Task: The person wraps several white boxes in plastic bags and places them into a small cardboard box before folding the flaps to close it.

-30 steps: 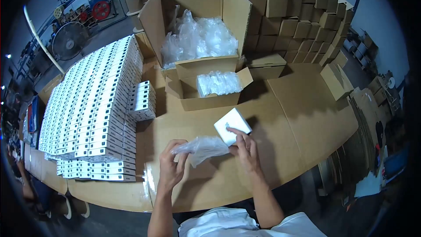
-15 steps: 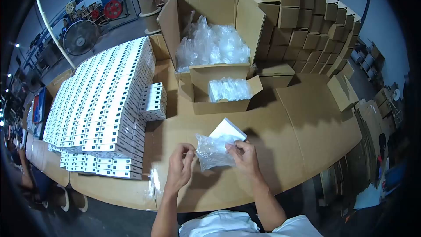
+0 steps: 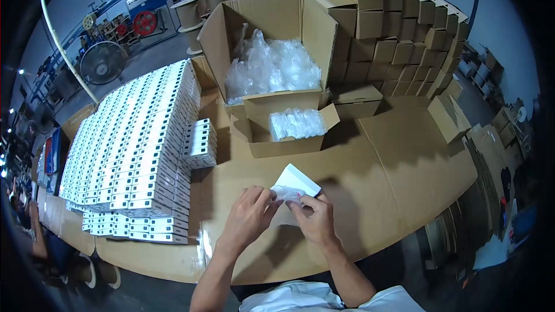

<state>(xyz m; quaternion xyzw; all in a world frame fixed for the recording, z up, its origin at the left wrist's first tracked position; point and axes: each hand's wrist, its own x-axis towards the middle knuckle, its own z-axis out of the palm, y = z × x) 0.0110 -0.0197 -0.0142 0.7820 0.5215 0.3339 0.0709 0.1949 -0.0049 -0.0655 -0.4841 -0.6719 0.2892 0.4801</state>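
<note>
A white box (image 3: 298,179) is tilted over the cardboard-covered table, its lower part covered by a clear plastic bag (image 3: 285,193). My left hand (image 3: 248,216) pinches the bag's left side near the box. On the other side, my right hand (image 3: 315,218) grips the box's lower right corner with the bag around it. A small red mark shows through the film by the right thumb. The fingertips partly hide how far the bag covers the box.
Stacked white boxes (image 3: 124,144) fill the left, with a smaller stack (image 3: 200,144) beside them. An open carton (image 3: 283,149) holds bagged items; behind it a larger carton (image 3: 263,11) holds clear bags. Brown cartons (image 3: 370,26) are piled at the back right.
My left hand has moved right, closer to the box and my right hand. The bag, spread out loosely before, is now gathered against the box's lower part. The view has shifted slightly.
</note>
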